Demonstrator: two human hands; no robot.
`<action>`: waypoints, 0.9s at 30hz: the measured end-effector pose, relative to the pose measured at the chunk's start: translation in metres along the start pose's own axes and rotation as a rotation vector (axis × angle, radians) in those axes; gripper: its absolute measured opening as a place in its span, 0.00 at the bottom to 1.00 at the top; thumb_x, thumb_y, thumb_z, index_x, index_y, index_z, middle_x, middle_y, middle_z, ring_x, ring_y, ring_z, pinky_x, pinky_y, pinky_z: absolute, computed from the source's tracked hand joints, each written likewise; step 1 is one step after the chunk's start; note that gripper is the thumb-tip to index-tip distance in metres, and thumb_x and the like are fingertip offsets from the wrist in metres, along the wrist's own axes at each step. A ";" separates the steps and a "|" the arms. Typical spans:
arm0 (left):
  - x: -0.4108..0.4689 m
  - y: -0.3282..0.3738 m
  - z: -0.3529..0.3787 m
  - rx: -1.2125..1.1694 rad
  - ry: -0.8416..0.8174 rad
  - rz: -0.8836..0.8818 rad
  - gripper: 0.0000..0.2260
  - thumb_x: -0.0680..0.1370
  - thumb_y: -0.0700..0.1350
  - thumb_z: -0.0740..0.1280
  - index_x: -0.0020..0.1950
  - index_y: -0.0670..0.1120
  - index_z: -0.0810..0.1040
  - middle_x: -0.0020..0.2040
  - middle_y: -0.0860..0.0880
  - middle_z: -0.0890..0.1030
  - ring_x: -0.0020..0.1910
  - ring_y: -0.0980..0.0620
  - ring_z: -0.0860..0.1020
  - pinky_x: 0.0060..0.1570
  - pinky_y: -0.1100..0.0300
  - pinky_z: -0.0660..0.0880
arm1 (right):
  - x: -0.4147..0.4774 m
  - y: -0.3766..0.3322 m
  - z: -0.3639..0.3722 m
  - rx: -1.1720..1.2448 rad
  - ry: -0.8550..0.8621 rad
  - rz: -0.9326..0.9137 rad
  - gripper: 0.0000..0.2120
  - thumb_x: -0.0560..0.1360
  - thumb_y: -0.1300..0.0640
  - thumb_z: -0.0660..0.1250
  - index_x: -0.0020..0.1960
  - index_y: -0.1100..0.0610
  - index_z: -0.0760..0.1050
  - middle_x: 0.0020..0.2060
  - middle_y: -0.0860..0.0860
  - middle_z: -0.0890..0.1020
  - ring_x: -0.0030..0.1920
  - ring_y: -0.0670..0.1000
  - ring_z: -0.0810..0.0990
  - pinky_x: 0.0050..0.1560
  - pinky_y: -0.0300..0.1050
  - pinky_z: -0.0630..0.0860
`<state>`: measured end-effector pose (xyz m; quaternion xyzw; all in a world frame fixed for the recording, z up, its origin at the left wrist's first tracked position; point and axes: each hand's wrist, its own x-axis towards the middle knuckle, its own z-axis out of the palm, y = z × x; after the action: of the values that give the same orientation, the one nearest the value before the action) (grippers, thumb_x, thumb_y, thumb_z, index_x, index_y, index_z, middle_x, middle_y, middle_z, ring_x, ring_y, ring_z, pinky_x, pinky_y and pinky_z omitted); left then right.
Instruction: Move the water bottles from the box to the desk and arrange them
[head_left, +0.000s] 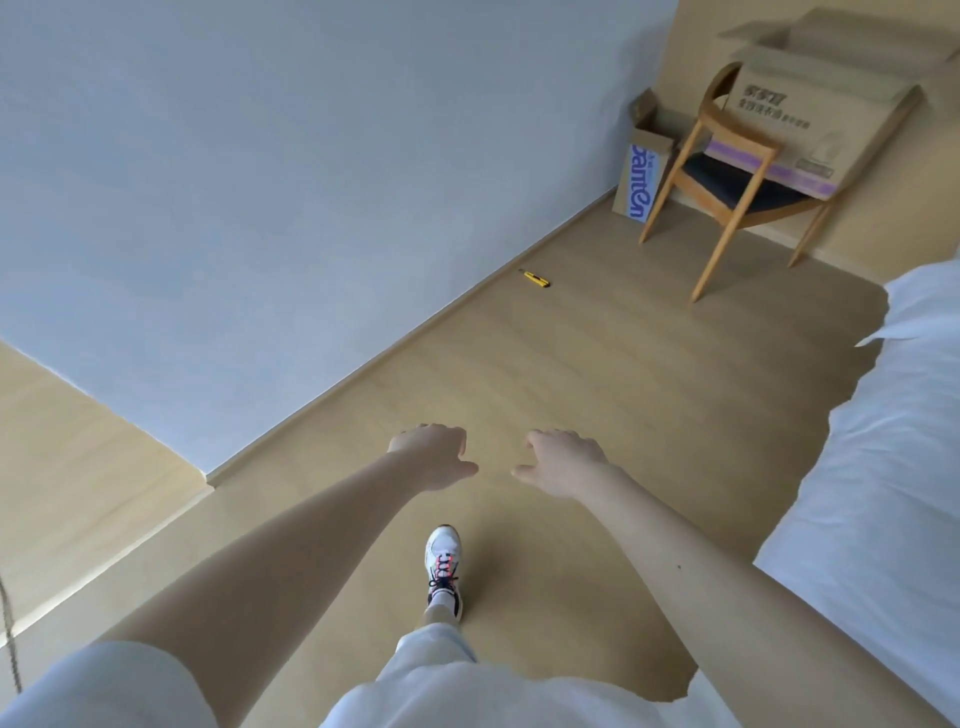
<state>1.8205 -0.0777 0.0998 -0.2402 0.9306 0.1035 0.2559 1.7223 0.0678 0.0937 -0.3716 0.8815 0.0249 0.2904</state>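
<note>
Now you are on the approach: left grip and right grip hang loosely curled, both empty. The open box stands just beside the chair, bottles hidden. Next, close in and reach inside.

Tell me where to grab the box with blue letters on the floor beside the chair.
Take the box by its two side walls just below the open top flaps, probably both at once. Come from the floor in front: it stands upright in the corner, with the chair close on its right.
</note>
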 end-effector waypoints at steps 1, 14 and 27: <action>0.012 0.003 -0.006 0.009 -0.004 0.024 0.18 0.80 0.58 0.59 0.65 0.49 0.71 0.60 0.49 0.75 0.62 0.48 0.71 0.45 0.57 0.65 | 0.007 0.005 -0.005 0.007 0.002 0.023 0.25 0.79 0.43 0.58 0.70 0.56 0.66 0.66 0.54 0.73 0.66 0.57 0.70 0.61 0.51 0.67; 0.188 0.009 -0.103 0.123 -0.031 0.259 0.18 0.79 0.57 0.59 0.65 0.50 0.71 0.60 0.49 0.76 0.62 0.48 0.71 0.47 0.57 0.65 | 0.131 0.042 -0.091 0.062 -0.007 0.259 0.24 0.79 0.43 0.58 0.70 0.56 0.67 0.64 0.55 0.74 0.64 0.57 0.72 0.60 0.52 0.69; 0.311 0.026 -0.166 0.207 -0.079 0.388 0.17 0.79 0.56 0.59 0.63 0.49 0.73 0.58 0.49 0.77 0.60 0.48 0.72 0.46 0.56 0.65 | 0.208 0.079 -0.148 0.086 0.028 0.403 0.23 0.80 0.42 0.57 0.69 0.56 0.67 0.62 0.55 0.75 0.63 0.57 0.72 0.60 0.52 0.69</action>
<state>1.5025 -0.2300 0.0791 -0.0251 0.9544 0.0638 0.2907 1.4807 -0.0462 0.0929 -0.1751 0.9422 0.0395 0.2830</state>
